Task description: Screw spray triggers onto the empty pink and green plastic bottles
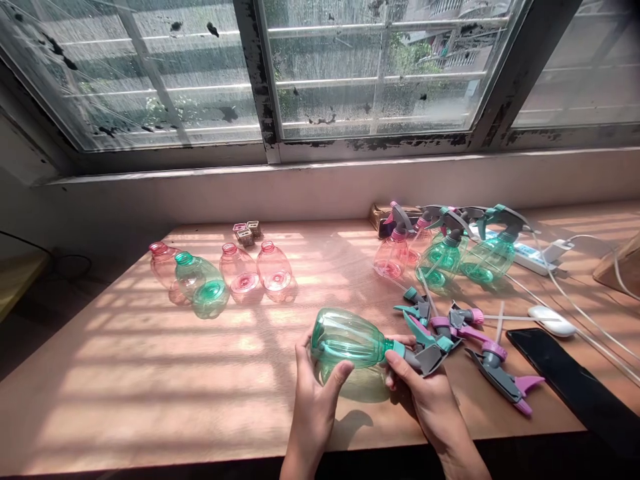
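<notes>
A clear green spray bottle (350, 339) lies sideways above the table's near edge. My left hand (320, 387) is wrapped round its base end, thumb in front. At the neck, my right hand (420, 387) grips the trigger sprayer (407, 353), which has a teal collar and grey body and sits at the bottle's mouth. Whether it is fully screwed on, I cannot tell. Just beyond my right hand lie several loose trigger sprayers (493, 353) in grey, pink and teal, some with their dip tubes sticking out.
Headless bottles, pink (274, 270) and green (200, 280), stand at the left. Bottles with sprayers (440, 257) stand at the back right. Small square blocks (246, 233) sit near the wall. A black phone (565, 373), white mouse (551, 321) and power strip (533, 257) with cables occupy the right.
</notes>
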The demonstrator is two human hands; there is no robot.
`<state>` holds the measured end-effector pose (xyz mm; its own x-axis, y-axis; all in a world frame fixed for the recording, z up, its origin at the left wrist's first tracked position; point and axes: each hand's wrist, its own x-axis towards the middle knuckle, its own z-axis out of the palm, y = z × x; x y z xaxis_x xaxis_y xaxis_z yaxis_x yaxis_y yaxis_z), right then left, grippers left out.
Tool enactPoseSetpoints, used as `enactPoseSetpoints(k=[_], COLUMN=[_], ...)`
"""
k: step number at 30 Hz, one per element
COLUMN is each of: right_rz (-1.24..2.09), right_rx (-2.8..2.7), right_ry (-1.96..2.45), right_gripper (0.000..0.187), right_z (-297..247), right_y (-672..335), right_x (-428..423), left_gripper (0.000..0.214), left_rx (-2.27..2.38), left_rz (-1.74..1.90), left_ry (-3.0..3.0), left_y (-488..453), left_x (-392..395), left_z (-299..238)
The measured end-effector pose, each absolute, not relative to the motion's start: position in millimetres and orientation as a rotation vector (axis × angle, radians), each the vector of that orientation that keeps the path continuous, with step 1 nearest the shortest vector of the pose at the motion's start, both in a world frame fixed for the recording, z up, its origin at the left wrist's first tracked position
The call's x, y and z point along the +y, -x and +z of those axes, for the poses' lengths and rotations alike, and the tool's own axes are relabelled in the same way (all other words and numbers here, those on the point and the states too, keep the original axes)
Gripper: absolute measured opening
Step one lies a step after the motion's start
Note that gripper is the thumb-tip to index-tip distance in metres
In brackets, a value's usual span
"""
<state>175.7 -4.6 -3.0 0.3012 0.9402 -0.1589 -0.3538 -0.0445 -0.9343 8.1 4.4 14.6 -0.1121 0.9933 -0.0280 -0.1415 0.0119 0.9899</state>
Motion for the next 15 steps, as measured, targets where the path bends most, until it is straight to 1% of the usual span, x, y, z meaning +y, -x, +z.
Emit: enactPoseSetpoints(k=[6, 12, 15], right_rz=[1.211, 1.215, 1.202], right_rx=[-0.695, -0.714, -0.727], right_ry=[1.197, 1.175, 1.181], right_gripper=[0.047, 0.049, 0.050], right_z=[0.7, -3.5, -7.7], right_y=[-174.6, -175.8, -178.0], right_x=[-7.0, -5.6, -4.9], left_gripper=[0.078, 0.070, 0.072], left_rx=[1.286, 1.246, 1.268], left_rz=[1.359, 1.340, 1.336], left_ry=[-0.976, -0.996, -0.993], left_y=[-7.8, -8.0, -8.4], left_x=[5.9, 6.1, 6.0], left_z=[14.7, 20.8, 20.7])
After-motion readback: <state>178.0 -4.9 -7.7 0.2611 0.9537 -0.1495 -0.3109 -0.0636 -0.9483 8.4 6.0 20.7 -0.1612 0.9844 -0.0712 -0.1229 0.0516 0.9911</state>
